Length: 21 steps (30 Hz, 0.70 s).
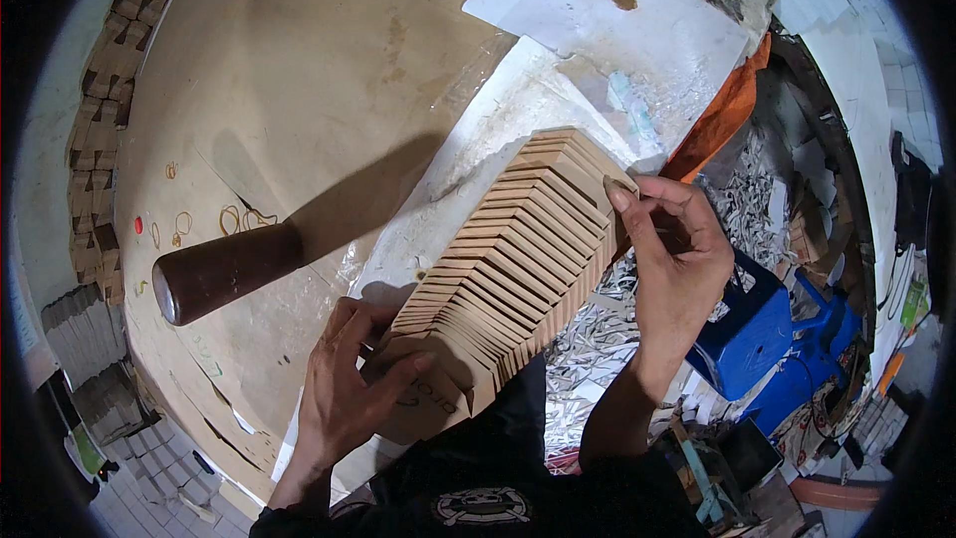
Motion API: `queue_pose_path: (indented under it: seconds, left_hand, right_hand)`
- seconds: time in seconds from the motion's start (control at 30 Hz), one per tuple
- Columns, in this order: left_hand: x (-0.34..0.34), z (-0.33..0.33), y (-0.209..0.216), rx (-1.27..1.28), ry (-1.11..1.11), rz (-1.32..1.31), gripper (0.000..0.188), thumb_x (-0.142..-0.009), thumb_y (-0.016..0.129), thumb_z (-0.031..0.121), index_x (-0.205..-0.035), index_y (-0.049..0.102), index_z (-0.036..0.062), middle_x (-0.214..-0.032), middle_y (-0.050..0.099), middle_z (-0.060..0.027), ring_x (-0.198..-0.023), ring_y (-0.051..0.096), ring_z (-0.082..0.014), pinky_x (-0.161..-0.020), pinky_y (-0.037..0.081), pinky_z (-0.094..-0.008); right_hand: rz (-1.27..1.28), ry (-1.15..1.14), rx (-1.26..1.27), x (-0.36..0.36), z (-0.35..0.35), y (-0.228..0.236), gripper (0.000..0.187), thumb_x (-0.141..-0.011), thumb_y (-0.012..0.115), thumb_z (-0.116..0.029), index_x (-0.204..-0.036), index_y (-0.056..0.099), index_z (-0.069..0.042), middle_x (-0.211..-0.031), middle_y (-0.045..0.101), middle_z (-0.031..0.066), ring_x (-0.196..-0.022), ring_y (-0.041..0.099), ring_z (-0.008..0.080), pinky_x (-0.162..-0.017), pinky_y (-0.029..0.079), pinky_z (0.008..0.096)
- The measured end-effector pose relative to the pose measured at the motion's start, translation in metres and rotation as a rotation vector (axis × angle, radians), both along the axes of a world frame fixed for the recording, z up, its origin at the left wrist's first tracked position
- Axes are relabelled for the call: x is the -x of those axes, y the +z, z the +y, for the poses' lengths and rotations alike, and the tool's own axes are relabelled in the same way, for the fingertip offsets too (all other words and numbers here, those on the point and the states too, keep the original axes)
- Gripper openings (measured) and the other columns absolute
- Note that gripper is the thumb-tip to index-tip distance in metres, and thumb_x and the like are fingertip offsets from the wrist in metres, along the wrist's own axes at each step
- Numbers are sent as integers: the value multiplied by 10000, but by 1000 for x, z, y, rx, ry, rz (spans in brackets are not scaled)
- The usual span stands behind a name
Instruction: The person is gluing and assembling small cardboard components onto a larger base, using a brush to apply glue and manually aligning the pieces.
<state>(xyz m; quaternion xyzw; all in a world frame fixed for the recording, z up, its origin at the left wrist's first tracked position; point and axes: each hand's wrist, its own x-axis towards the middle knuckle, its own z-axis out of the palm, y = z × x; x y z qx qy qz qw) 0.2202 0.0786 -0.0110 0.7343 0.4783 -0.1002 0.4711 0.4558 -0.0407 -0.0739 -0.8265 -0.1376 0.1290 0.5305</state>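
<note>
A row of brown cardboard pieces [528, 249], folded or angled and overlapping like a fan, slants across the table's near edge in front of me. Its near end lies in my left hand [344, 379], the thumb on top of the nearest piece, which bears dark handwriting, and the fingers at its left side. At the far right end, my right hand [677, 249] pinches the edge of the pieces between thumb and fingers. Some of the right fingers are curled and partly hidden. Beneath the row lies a white sheet [478, 130].
A dark brown cylinder [234, 272] stands on the tan table [289, 70], near several rubber bands [230, 219]. Stacked brown pieces [100, 169] line the left. Shredded paper scraps [597, 369], an orange cloth or sheet [719, 120] and a blue plastic thing [752, 329] are at the right.
</note>
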Motion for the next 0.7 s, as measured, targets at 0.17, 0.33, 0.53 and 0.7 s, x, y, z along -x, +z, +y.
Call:
queue_pose_path:
  seconds: [0.17,0.33,0.53,0.7]
  left_hand:
    - [0,-4,-6,-43,37,-86,456,-840,824,196,-1204,637,-4,-1064,584,-164,-984,628,-293,-879,526,-409]
    - [-3,-26,-13,-527,38,-169,494,-770,858,137,-1182,616,13,-1078,580,-155,-985,586,-319,-861,490,-441]
    - [-4,-52,-22,-751,-503,-291,671,-796,773,82,-1434,596,194,-1170,558,-119,-982,582,-307,-855,507,-440]
    - [-3,-54,-26,-777,-551,-270,717,-828,728,98,-1509,551,238,-1178,504,-111,-973,558,-306,-860,508,-423]
  right_hand:
    - [32,-2,-28,-4,1,-4,165,-843,840,-89,-943,749,6,-776,695,30,-717,632,76,-649,484,217]
    - [49,31,-42,-9,-5,-9,184,-876,818,-115,-940,714,22,-763,687,35,-708,628,72,-614,472,220]
    - [585,134,-239,12,-24,9,254,-917,806,-227,-951,684,-7,-765,670,31,-643,591,52,-553,443,198]
    - [87,321,-95,30,-28,-16,265,-898,814,-207,-896,635,-12,-742,587,62,-638,592,137,-556,451,278]
